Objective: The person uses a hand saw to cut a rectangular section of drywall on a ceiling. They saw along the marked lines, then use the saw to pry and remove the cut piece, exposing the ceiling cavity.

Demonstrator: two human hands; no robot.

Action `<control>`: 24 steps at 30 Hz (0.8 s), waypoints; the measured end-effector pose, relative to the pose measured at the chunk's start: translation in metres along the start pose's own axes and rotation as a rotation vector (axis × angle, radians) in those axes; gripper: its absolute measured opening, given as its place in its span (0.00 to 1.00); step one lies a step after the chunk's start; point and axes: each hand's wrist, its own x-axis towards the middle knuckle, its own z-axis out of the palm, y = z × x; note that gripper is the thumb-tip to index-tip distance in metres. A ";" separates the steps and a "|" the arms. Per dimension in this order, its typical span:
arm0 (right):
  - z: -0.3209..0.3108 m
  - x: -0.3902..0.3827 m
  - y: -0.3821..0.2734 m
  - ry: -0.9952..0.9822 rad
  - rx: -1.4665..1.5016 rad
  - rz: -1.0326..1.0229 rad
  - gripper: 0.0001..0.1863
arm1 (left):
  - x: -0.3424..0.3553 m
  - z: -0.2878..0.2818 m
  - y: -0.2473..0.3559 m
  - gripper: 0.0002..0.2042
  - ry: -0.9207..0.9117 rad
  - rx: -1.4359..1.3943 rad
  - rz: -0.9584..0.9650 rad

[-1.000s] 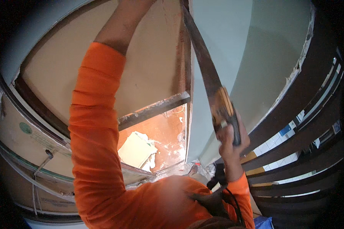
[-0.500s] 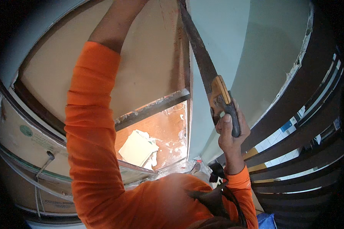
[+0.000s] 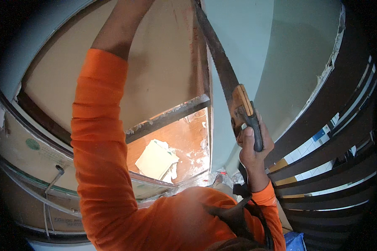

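Note:
My right hand (image 3: pixel 255 148) is closed around the dark grip of a handsaw (image 3: pixel 220 60), its thumb lying along the side. The long, worn blade slants up and left from a brown wooden part of the handle. Its far end meets the upright edge between the tan board (image 3: pixel 163 62) and the pale wall panel (image 3: pixel 238 37) at the top of the picture. My left arm (image 3: pixel 100 108), in an orange sleeve, stretches up across the tan board. Beyond the wrist the picture's upper edge cuts off my left hand, so its fingers are hidden.
A ragged crossbar (image 3: pixel 167 118) runs below the tan board. Through the opening under it, broken pale board pieces (image 3: pixel 155 159) lie on a reddish-brown surface. Dark slats (image 3: pixel 318 154) stand at the right. Thin metal rods (image 3: pixel 46 205) hang at the lower left, and a blue bag-like item (image 3: pixel 295 242) sits lower right.
My left forearm has shifted slightly left. The saw has moved very little and stays in my right hand, while the view has turned slightly.

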 end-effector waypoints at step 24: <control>-0.050 -0.052 0.003 -0.046 -0.013 0.058 0.36 | 0.005 0.003 0.008 0.26 -0.015 0.001 -0.007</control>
